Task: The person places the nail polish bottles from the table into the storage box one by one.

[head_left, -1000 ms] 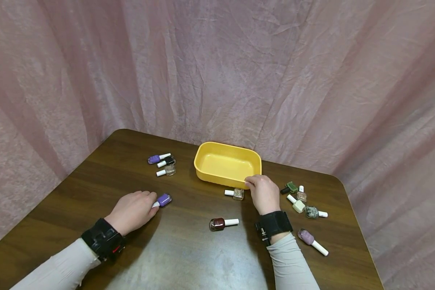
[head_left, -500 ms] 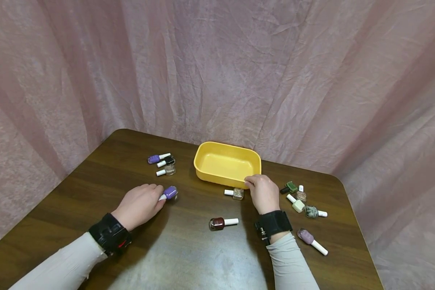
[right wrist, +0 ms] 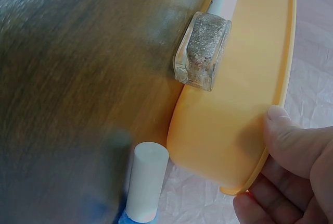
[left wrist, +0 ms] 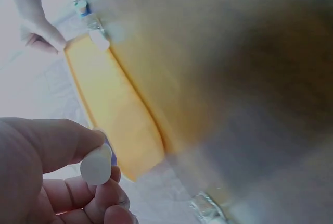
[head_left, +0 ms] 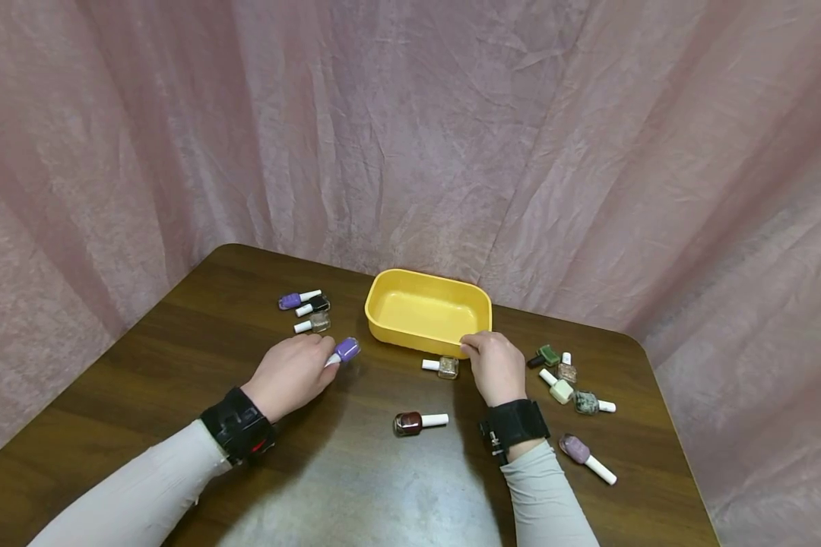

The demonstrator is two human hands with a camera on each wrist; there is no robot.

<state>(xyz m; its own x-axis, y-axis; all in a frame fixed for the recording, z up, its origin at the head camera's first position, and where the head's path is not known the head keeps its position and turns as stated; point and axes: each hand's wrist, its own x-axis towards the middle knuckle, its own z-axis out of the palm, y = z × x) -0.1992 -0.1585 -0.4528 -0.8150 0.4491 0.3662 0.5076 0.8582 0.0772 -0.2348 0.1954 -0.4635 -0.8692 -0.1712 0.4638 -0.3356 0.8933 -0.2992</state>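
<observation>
My left hand (head_left: 290, 374) pinches a purple nail polish bottle (head_left: 347, 349) by its white cap. It is held left of the yellow tray (head_left: 410, 338); in the left wrist view the round cap end (left wrist: 97, 166) shows between thumb and fingers. My right hand (head_left: 496, 368) grips the tray's near right corner, with the thumb (right wrist: 278, 113) on the rim in the right wrist view. The tray's visible floor bears nothing. A gold glitter nail polish bottle (head_left: 448, 368) lies just in front of the tray. Nearer to me lies a dark red nail polish bottle (head_left: 408, 423).
Purple (head_left: 290, 301), black (head_left: 320, 302) and clear glitter (head_left: 320, 322) bottles lie at the back left. Several more, including a pale green bottle (head_left: 561, 391) and a mauve bottle (head_left: 575, 448), lie right of my right hand. A white-capped blue bottle (right wrist: 138, 218) shows in the right wrist view.
My left hand has moved right and away from me with the purple nail polish bottle, toward the tray. The right hand stays on the tray's corner.
</observation>
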